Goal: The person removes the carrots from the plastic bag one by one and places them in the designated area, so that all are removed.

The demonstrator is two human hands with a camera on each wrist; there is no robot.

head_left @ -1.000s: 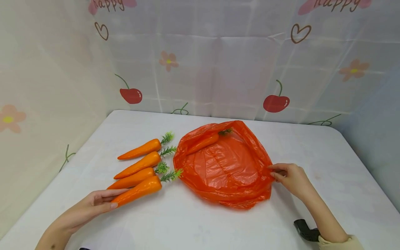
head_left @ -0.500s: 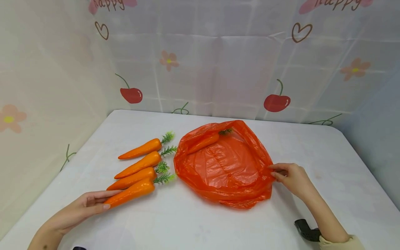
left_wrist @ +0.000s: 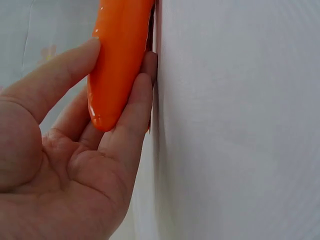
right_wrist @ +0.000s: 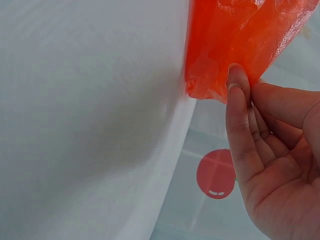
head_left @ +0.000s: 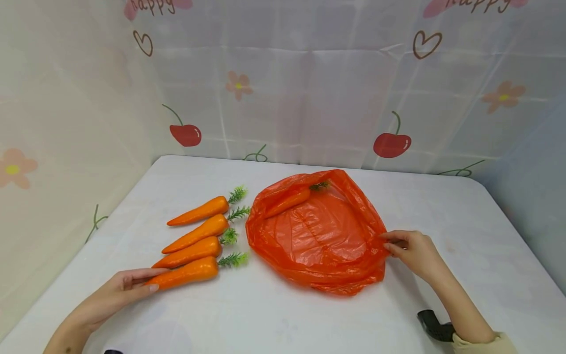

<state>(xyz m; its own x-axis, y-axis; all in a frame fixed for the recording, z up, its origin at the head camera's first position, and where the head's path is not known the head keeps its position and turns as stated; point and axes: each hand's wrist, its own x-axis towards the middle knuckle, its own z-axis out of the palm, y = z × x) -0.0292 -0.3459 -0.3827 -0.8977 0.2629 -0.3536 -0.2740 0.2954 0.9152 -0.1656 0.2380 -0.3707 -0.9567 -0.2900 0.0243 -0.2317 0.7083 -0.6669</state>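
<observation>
My left hand (head_left: 112, 295) pinches the tapered tip of the nearest carrot (head_left: 194, 272) between thumb and fingers; its leafy top points right, toward the bag. The left wrist view shows that carrot's tip (left_wrist: 112, 75) between the thumb and fingers, close over the table. Beyond it three more carrots lie in a row, the closest being one carrot (head_left: 190, 251), their green tops to the right. An orange-red plastic bag (head_left: 318, 236) lies with its mouth spread, one carrot (head_left: 289, 202) inside at its far left. With thumb and fingertips, my right hand (head_left: 415, 253) pinches the bag's right rim (right_wrist: 220, 75).
The white table (head_left: 287, 324) has rounded far corners and ends at a printed curtain (head_left: 305, 98) with cherries and flowers. A black curved object (head_left: 434, 327) shows by the right forearm, and a small dark piece (head_left: 113, 351) at the bottom left edge.
My left hand has drawn the nearest carrot left, away from the bag, and lowered its leafy end toward the table. The right hand and the bag have stayed in place.
</observation>
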